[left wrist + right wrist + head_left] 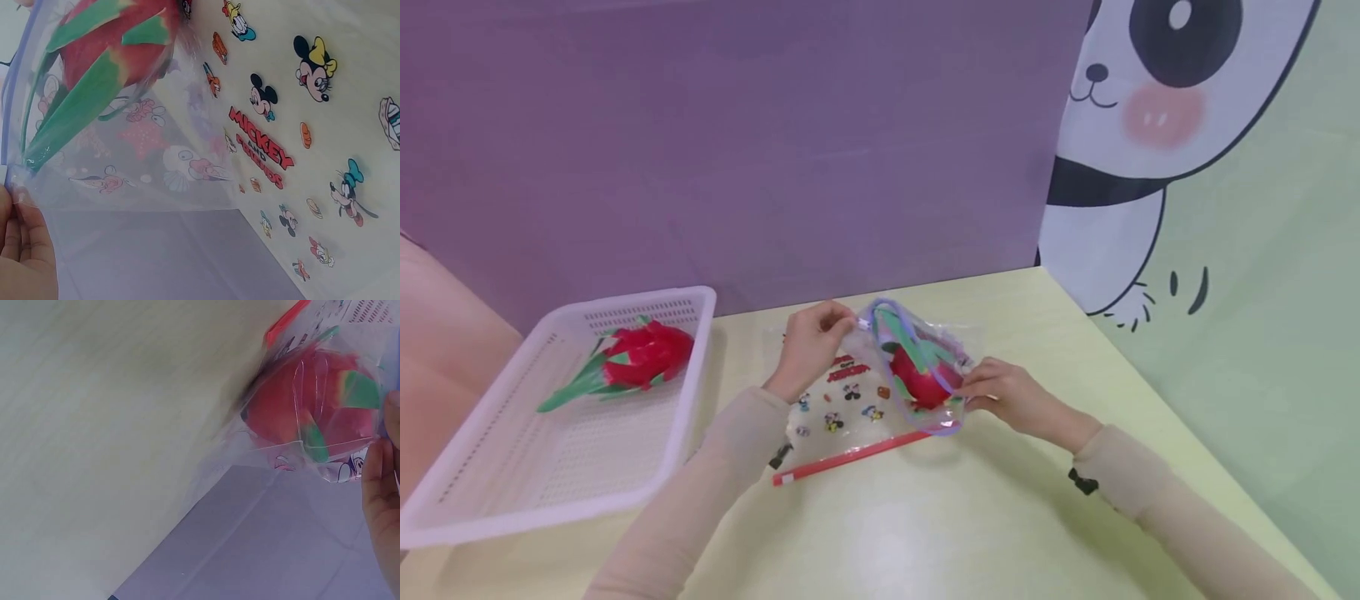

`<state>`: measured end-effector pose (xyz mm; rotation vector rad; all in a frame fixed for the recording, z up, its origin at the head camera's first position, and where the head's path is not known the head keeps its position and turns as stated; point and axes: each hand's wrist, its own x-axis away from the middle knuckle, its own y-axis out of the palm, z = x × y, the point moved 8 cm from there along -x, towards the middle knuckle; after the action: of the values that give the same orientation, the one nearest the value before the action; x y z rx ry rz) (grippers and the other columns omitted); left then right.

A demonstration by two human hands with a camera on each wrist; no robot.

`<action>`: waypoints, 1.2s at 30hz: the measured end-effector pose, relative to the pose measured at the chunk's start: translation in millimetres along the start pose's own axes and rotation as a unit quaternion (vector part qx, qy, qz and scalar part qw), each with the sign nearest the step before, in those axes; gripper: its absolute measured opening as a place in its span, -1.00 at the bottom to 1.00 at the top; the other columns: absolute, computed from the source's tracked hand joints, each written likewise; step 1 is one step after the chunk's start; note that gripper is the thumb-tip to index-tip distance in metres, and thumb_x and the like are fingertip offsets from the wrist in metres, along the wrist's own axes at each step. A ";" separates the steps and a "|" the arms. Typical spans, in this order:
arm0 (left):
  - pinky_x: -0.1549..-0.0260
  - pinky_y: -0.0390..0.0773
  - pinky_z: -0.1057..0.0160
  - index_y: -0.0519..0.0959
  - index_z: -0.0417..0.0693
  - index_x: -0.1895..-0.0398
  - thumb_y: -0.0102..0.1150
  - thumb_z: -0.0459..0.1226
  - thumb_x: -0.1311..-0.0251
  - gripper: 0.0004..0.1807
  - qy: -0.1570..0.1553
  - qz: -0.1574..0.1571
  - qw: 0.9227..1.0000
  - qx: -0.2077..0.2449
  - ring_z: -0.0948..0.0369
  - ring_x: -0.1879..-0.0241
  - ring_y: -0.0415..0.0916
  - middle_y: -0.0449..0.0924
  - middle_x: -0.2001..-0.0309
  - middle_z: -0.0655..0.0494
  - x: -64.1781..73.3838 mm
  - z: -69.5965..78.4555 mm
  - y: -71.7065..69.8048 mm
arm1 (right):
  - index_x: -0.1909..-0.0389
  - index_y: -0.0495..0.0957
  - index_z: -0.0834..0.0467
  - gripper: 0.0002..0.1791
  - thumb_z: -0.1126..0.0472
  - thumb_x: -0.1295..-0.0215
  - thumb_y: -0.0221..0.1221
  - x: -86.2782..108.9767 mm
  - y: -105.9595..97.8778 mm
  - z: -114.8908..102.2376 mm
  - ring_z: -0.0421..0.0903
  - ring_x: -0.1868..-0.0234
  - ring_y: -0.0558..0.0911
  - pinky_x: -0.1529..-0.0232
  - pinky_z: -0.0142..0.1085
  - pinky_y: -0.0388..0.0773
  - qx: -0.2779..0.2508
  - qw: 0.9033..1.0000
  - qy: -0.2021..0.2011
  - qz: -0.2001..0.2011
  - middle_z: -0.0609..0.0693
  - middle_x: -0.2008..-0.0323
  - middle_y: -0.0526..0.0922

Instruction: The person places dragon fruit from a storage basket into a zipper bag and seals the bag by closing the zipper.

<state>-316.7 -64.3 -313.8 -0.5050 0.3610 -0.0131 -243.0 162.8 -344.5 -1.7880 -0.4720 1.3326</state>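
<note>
One clear plastic bag (147, 147) with a purple zip strip (19, 59), leafy red-and-green dragon fruit (919, 382) inside.
Left hand (811, 343) pinches the strip near one end, right hand (1021, 396) pinches further along; looks like zipping up, so next probably calls for keeping it taut.

I'm seeing a pale yellowish tabletop (880, 533) stretching out, faint streaks running through its surface and a patch of light gleaming near the front. Over on the left, a white perforated basket (694, 383) is sitting right on it. Around the middle, toward the far side, a clear plastic bag (859, 425) is lying spread out, showing small cartoon figures and red lettering. Its red strip (850, 456) is slanting along the near side. Bare surface is separating bag from basket, and soft shadows are falling on the right.
</note>
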 end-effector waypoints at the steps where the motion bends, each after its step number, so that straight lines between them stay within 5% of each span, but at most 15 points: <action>1: 0.38 0.51 0.27 0.59 -0.08 0.34 0.13 -0.25 -0.19 -0.90 -0.001 0.000 1.000 0.000 0.09 0.37 0.49 0.61 0.38 0.03 0.1 -0.7 -0.3 | 0.42 0.67 0.25 -0.70 0.42 0.34 0.42 -0.5 -0.3 0.2 -0.11 0.38 0.54 0.35 -0.32 0.57 0.004 1.000 0.003 -0.002 0.01 0.42 0.66; 15: 0.15 0.58 0.24 0.54 -0.11 0.17 0.14 -0.34 -0.17 -0.83 0.014 -0.037 0.996 -0.077 0.18 0.22 0.55 0.61 0.24 0.04 0.9 -6.1 -1.2 | 0.41 0.59 0.25 -0.74 0.53 0.18 0.34 -17.6 -16.7 3.6 -0.10 0.36 0.58 0.33 -0.26 0.61 0.065 0.996 0.062 0.002 0.01 0.41 0.61; 23: 0.25 0.60 0.24 0.61 -0.14 0.17 0.19 -0.33 -0.12 -0.81 0.077 -0.030 0.975 -0.207 0.14 0.28 0.58 0.65 0.24 -0.02 -9.9 0.7 -1.3 | 0.37 0.52 0.23 -0.78 0.50 0.04 0.27 -34.5 -22.3 20.5 -0.12 0.34 0.57 0.29 -0.25 0.60 0.044 0.993 0.106 0.005 -0.01 0.40 0.58; 28: 0.29 0.60 0.22 0.61 -0.20 0.19 0.19 -0.33 -0.12 -0.81 0.097 0.008 0.980 -0.176 0.11 0.31 0.59 0.65 0.27 -0.07 -31.4 4.7 -11.2 | 0.42 0.54 0.26 -0.91 0.45 -0.05 0.24 -58.8 -47.0 42.3 -0.06 0.41 0.57 0.35 -0.20 0.57 0.060 0.988 0.144 0.020 0.05 0.47 0.59; 33: 0.24 0.57 0.24 0.59 -0.17 0.19 0.19 -0.36 -0.10 -0.81 0.051 0.052 0.991 -0.110 0.11 0.28 0.55 0.63 0.26 -0.07 -52.4 3.2 -28.2 | 0.38 0.56 0.33 -0.92 0.36 -0.16 0.17 -79.1 -67.9 68.1 0.05 0.41 0.57 0.35 -0.11 0.51 0.074 0.975 0.207 0.037 0.18 0.44 0.60; 36: 0.23 0.57 0.25 0.58 -0.18 0.19 0.17 -0.38 -0.10 -0.81 0.027 0.079 0.994 -0.068 0.11 0.26 0.54 0.63 0.24 -0.08 -61.9 4.8 -39.6 | 0.38 0.54 0.36 -0.92 0.38 -0.18 0.15 -86.0 -82.8 78.9 0.10 0.42 0.56 0.35 -0.06 0.49 0.093 0.970 0.210 0.084 0.23 0.44 0.59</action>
<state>-370.1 -90.5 -270.3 -0.6098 0.4558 0.1526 -332.0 180.8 -233.9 -1.9137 0.0365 1.0265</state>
